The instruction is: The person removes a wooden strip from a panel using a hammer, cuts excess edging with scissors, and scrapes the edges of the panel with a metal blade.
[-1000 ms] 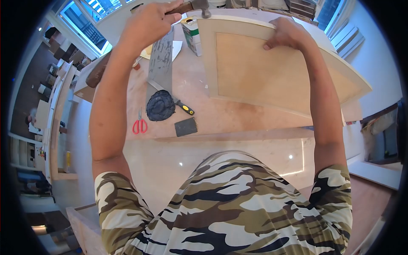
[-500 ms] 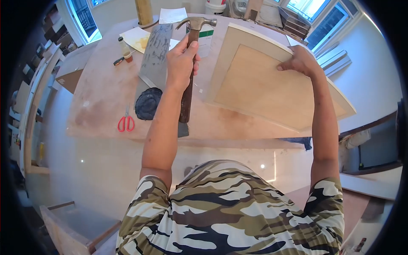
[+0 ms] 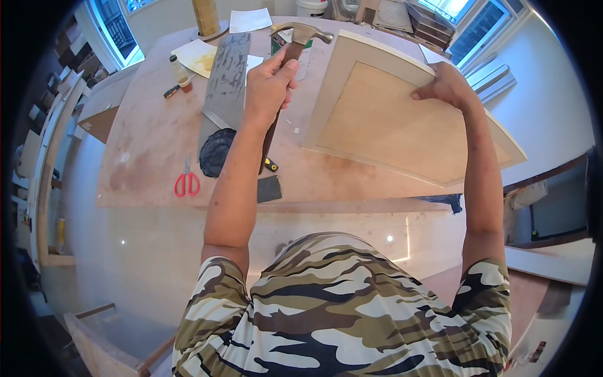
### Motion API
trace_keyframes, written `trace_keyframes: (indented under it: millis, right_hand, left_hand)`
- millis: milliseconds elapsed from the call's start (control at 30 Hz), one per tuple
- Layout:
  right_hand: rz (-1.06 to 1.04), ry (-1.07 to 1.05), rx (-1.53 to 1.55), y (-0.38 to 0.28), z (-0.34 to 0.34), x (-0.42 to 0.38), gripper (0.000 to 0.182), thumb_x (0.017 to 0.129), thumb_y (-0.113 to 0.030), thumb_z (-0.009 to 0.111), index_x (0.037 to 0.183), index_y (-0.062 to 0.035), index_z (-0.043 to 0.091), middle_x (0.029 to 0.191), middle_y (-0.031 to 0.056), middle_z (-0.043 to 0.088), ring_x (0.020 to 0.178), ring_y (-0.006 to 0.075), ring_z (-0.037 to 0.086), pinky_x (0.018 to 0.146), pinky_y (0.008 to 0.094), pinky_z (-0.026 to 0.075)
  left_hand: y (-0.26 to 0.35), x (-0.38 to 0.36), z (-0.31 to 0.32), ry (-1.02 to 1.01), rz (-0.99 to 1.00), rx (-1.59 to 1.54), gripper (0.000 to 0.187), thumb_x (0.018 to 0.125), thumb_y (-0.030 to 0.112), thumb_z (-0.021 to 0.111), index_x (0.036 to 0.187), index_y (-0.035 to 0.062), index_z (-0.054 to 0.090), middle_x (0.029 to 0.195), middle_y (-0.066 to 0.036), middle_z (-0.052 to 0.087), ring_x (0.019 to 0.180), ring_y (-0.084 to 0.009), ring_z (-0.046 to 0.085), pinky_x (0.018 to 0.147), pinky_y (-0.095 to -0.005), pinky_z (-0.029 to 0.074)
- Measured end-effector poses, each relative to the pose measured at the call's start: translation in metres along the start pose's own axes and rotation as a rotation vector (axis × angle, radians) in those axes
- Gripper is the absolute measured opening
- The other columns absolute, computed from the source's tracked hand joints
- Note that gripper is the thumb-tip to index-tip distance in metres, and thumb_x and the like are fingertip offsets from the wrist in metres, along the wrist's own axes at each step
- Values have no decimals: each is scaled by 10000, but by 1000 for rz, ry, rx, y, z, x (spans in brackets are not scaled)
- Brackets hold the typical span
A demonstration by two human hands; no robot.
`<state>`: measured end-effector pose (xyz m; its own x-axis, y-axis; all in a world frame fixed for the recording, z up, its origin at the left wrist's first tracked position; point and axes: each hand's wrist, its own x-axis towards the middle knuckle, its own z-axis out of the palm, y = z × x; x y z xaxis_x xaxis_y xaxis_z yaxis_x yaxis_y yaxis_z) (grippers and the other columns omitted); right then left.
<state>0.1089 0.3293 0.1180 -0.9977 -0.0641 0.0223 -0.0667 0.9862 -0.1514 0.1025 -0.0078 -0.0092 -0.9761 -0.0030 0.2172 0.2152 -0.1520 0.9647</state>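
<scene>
My left hand (image 3: 271, 87) is wrapped round the wooden handle of a claw hammer (image 3: 303, 34). Its metal head points up and away from me, and the handle's lower end passes behind my forearm. With my right hand (image 3: 447, 88) I grip the top edge of a pale framed panel (image 3: 383, 119), thumb on the near face and fingers hidden behind. The panel leans at an angle, its lower edge at the table (image 3: 144, 151). Close to my left forearm are a dark round pad (image 3: 215, 152), a grey scrap (image 3: 270, 188) and red-handled scissors (image 3: 187, 182).
A long grey board (image 3: 227, 81) lies left of the hammer. Beyond it are a small bottle (image 3: 180, 74), white paper (image 3: 250, 21) and a tan roll (image 3: 207, 17). A white bucket (image 3: 311, 7) stands at the back. An open drawer (image 3: 119, 342) sits at lower left.
The hammer has tilted, its head swinging slightly right and its handle end going left behind my forearm. A yellow-and-black item now shows beside it. My right hand still holds the panel.
</scene>
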Motion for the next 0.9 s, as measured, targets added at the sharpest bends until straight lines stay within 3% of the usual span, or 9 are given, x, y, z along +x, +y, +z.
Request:
trace_keyframes:
  millis: [233, 333, 467, 567, 767, 900]
  right_hand:
    - [8, 4, -17, 0, 0, -2, 557, 636, -308, 857, 1110, -32, 759, 974, 189, 760, 907, 344, 716, 844, 416, 537]
    - [-41, 85, -58, -3, 2, -5, 589, 628, -213, 847, 1153, 24, 724, 964, 171, 755, 886, 273, 716, 832, 372, 535]
    - [-359, 78, 190, -35, 5, 6, 575, 719, -287, 830, 1198, 1, 692, 1006, 133, 740, 919, 244, 689, 870, 357, 516]
    - [-550, 97, 575, -81, 18, 29, 477, 794, -322, 812, 1130, -1, 708, 908, 79, 716, 846, 181, 644, 817, 310, 503]
    - [-502, 200, 354, -117, 24, 42, 357, 815, -276, 806, 999, 21, 737, 797, 56, 687, 742, 134, 589, 717, 291, 490]
    - [-413, 240, 432, -118, 29, 34, 336, 801, -247, 813, 976, 34, 756, 814, 85, 718, 713, 128, 596, 682, 291, 489]
  left_hand:
    - [-5, 3, 2, 27, 132, 94, 427, 955, 225, 679, 1365, 109, 653, 781, -18, 636, 577, -83, 555, 464, -247, 436]
    - [-7, 4, 0, 46, 192, 160, 437, 944, 215, 685, 1365, 102, 652, 821, -20, 665, 639, -87, 592, 492, -252, 457]
    - [-6, 2, 1, 54, 170, 163, 442, 940, 201, 683, 1371, 108, 649, 817, -22, 661, 649, -82, 590, 536, -258, 479]
    - [-3, -5, 3, 40, 145, 124, 443, 982, 216, 656, 1416, 136, 615, 709, 8, 549, 505, -49, 471, 436, -227, 392]
    - [-13, -18, 3, 24, 178, 41, 441, 983, 204, 655, 1418, 145, 614, 705, 7, 553, 494, -44, 471, 431, -224, 402]
    - [-20, -22, 3, 33, 192, 72, 442, 986, 210, 661, 1422, 158, 611, 706, 8, 559, 484, -39, 468, 418, -220, 392]
